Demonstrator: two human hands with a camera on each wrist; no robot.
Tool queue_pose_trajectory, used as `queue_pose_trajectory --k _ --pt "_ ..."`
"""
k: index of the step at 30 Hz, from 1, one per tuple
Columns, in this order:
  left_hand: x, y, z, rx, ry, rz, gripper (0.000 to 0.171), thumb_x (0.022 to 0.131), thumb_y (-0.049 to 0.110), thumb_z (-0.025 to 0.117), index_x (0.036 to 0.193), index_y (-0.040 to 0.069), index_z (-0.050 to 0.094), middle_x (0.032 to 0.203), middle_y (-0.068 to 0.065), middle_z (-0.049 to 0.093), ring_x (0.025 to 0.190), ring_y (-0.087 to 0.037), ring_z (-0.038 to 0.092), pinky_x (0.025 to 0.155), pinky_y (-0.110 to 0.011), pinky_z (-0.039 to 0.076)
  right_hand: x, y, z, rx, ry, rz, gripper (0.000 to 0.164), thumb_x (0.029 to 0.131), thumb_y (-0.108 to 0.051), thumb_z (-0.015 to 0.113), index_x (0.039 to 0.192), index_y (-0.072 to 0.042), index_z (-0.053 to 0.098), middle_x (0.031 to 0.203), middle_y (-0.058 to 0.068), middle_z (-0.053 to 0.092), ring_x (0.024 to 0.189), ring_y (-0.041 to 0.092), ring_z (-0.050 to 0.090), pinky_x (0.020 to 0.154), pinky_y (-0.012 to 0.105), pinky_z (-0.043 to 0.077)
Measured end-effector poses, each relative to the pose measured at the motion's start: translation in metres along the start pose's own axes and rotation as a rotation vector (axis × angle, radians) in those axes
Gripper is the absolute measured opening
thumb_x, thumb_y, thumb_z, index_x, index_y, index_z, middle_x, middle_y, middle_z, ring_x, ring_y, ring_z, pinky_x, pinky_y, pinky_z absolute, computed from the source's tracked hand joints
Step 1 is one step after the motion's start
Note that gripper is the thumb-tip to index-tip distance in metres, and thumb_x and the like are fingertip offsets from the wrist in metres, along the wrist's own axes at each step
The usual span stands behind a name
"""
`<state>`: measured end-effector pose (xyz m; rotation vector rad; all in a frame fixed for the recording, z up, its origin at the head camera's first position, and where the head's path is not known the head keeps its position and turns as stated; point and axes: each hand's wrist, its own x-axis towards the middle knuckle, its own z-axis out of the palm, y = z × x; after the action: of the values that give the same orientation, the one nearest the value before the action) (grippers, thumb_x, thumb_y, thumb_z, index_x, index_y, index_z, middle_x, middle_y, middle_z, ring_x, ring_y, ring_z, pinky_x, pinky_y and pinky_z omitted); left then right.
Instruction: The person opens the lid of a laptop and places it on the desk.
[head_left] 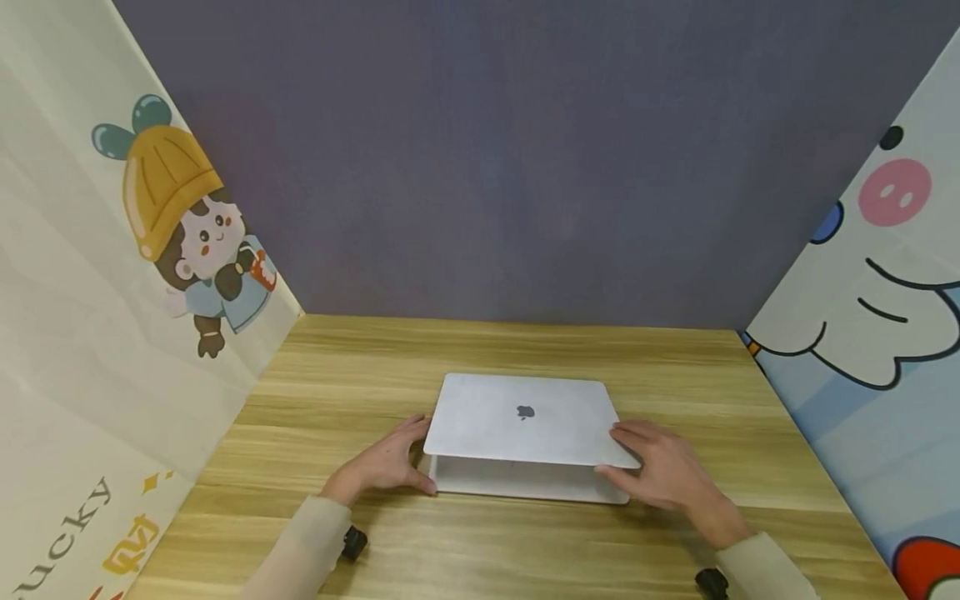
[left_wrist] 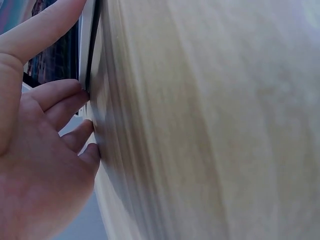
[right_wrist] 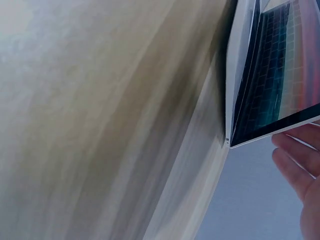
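Note:
A silver laptop (head_left: 525, 421) lies on the wooden table, its lid (head_left: 480, 417) tilted up only partway from the base (head_left: 525, 481). The lit screen (right_wrist: 295, 65) shows under the lid in the right wrist view. My left hand (head_left: 386, 458) is at the laptop's left side, thumb by the base's front corner, the loosely extended fingers (left_wrist: 65, 102) along the edge. At the right front corner of the lid, my right hand (head_left: 663, 471) grips the edge, thumb in front and fingers on the side. Part of the keyboard is hidden by the lid.
The wooden table (head_left: 360, 358) meets a dark grey panel (head_left: 517, 167) behind the laptop. Printed cartoon sheets stand as walls on the left (head_left: 67, 292) and right (head_left: 922, 333). Small black devices sit by the left sleeve (head_left: 300, 546) and right sleeve (head_left: 765, 571).

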<state>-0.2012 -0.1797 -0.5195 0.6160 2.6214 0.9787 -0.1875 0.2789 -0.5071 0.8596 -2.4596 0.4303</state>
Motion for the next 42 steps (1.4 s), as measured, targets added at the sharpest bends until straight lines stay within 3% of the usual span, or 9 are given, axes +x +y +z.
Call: queue_pose_trajectory --k 4,12,19,29,35,42 --pt "0.0 -0.001 0.0 0.002 0.002 0.017 0.106 0.066 0.04 0.095 0.154 0.01 0.044 0.161 -0.016 0.037 0.152 -0.042 0.018 0.12 -0.064 0.019 0.004 0.001 -0.001 0.056 0.045 0.04 0.058 0.077 -0.053 0.083 0.103 -0.002 0.079 0.107 0.014 0.075 0.095 0.034 0.072 0.076 0.051 0.06" --pt "0.0 -0.002 0.0 0.035 -0.005 0.009 0.107 0.068 0.044 0.093 0.155 0.006 0.042 0.161 -0.018 0.035 0.152 -0.042 0.019 0.119 -0.062 0.021 0.018 -0.001 -0.007 0.244 0.035 0.207 0.033 0.075 -0.027 0.09 0.102 -0.011 0.077 0.107 0.001 0.072 0.096 0.022 0.067 0.077 0.046 0.058" --pt "0.0 -0.002 -0.001 0.042 -0.022 -0.01 0.108 0.069 0.047 0.091 0.156 0.006 0.04 0.164 -0.02 0.028 0.152 -0.042 0.018 0.117 -0.064 0.025 0.027 0.001 -0.009 0.367 0.04 0.333 0.026 0.081 -0.024 0.088 0.102 -0.016 0.076 0.11 -0.002 0.071 0.1 0.017 0.065 0.082 0.041 0.056" --pt "0.0 -0.001 -0.004 -0.007 -0.05 -0.055 0.105 0.072 0.041 0.09 0.158 0.011 0.038 0.166 -0.022 0.019 0.152 -0.044 0.017 0.115 -0.069 0.025 0.04 0.004 -0.012 0.393 0.073 0.372 0.019 0.084 -0.025 0.085 0.099 -0.018 0.076 0.103 -0.006 0.071 0.094 0.011 0.063 0.08 0.024 0.051" --pt "0.0 0.002 -0.003 0.025 -0.052 -0.026 0.105 0.073 0.037 0.09 0.158 0.006 0.036 0.166 -0.018 0.024 0.152 -0.043 0.015 0.116 -0.068 0.024 0.048 0.004 -0.017 0.398 0.022 0.427 0.021 0.087 -0.033 0.082 0.099 -0.017 0.076 0.104 -0.004 0.07 0.096 0.016 0.064 0.082 0.033 0.053" --pt "0.003 0.006 -0.001 0.077 -0.052 0.048 0.104 0.072 0.031 0.088 0.154 -0.004 0.036 0.164 -0.019 0.027 0.151 -0.046 0.017 0.118 -0.067 0.018 0.055 0.008 -0.016 0.373 0.05 0.427 0.021 0.088 -0.033 0.081 0.097 -0.014 0.076 0.099 -0.003 0.071 0.093 0.019 0.065 0.081 0.035 0.054"
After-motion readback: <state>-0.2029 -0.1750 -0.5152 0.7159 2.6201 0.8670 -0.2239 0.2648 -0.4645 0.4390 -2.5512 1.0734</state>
